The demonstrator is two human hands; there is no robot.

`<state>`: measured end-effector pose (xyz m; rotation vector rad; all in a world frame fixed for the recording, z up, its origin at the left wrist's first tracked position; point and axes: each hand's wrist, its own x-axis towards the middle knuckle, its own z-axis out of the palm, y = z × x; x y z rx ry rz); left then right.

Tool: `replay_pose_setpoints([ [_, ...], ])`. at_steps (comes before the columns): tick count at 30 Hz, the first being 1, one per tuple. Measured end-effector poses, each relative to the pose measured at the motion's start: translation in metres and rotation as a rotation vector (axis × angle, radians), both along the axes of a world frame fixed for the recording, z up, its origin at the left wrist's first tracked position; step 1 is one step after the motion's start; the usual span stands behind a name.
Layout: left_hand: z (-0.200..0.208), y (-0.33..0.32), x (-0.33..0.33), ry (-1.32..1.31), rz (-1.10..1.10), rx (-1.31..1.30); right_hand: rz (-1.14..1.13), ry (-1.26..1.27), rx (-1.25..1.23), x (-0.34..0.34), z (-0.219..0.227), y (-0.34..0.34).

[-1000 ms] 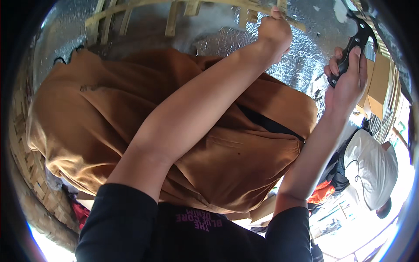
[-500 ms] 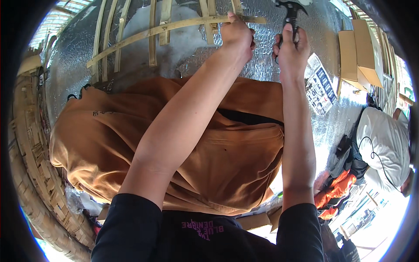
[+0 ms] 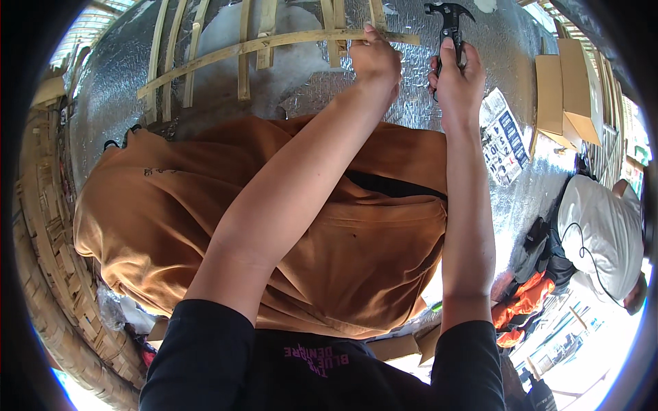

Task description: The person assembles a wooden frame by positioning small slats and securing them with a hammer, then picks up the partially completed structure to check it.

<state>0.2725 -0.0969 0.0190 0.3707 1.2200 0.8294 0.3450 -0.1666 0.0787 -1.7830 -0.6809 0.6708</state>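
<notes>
My left hand (image 3: 377, 58) is closed at the right part of a long, slightly bowed bamboo strip (image 3: 226, 51), near where it crosses an upright slat. One fingertip lies on the strip; the other fingers curl below it and are partly hidden. Several upright bamboo slats (image 3: 243, 75) lie spaced out under the long strip. To the right, my right hand (image 3: 459, 82) grips a black claw hammer (image 3: 450, 14) by its handle, thumb along it. The hammer's head points up, away from me, and is apart from the strip.
A brown garment (image 3: 329, 274) is spread below my forearms. Silvery foil sheeting (image 3: 411, 75) covers the surface. A printed paper sheet (image 3: 504, 140) and open cardboard boxes (image 3: 579, 92) are on the right. Farther right, a person in a white shirt (image 3: 600, 229) bends over. Woven bamboo (image 3: 62, 274) stands left.
The hammer's head has tipped slightly to the left in my right hand. My left hand stays at the same place on the strip. The whole view has shifted a little.
</notes>
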Motion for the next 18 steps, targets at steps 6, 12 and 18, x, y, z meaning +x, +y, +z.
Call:
replay_pose_setpoints([
  [6,-0.006,-0.005,0.001,0.058,0.057,0.114,0.032,-0.011,-0.041,-0.003,0.0,0.0],
  [12,-0.016,-0.007,0.0,0.048,0.069,0.073,0.048,-0.03,-0.089,-0.003,-0.001,0.003],
  [18,-0.028,-0.01,0.002,0.136,0.039,0.148,0.055,-0.051,-0.125,-0.001,-0.004,0.002],
])
